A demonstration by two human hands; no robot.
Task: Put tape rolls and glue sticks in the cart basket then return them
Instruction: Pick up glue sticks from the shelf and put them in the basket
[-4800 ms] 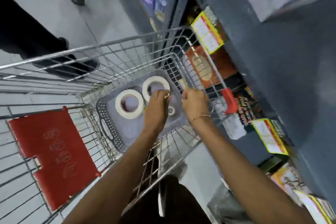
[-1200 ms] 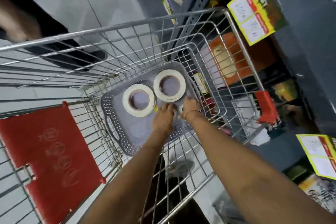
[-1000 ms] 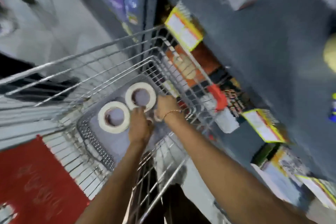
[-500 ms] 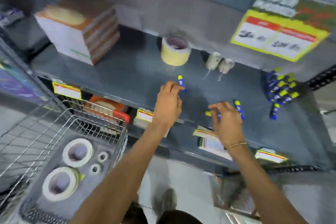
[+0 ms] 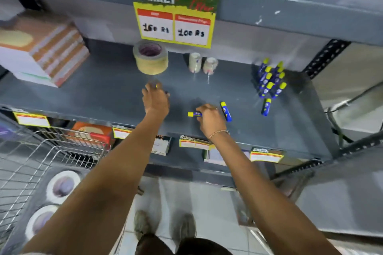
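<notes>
Both hands are over the grey shelf [image 5: 107, 93]. My left hand [image 5: 155, 99] is closed around a glue stick whose yellow cap shows at its fingertips. My right hand [image 5: 210, 118] grips a blue glue stick with a yellow cap [image 5: 194, 114] lying sideways. Another glue stick [image 5: 226, 111] lies just right of that hand. A cluster of glue sticks [image 5: 271, 80] stands at the right. A tan tape roll [image 5: 150, 59] and two small clear tape rolls [image 5: 202, 64] sit at the back. Two white tape rolls [image 5: 62, 185] lie in the cart basket [image 5: 37, 163] at lower left.
A stack of boxed paper reams [image 5: 43, 47] fills the shelf's left end. A yellow price sign [image 5: 175, 15] hangs from the shelf above. Price tags line the shelf's front edge. My shoes [image 5: 163, 225] stand on the tiled floor below.
My hands left the cart basket carrying glue sticks and reached up to the shelf. Since half a second ago both hands have lowered onto the shelf surface.
</notes>
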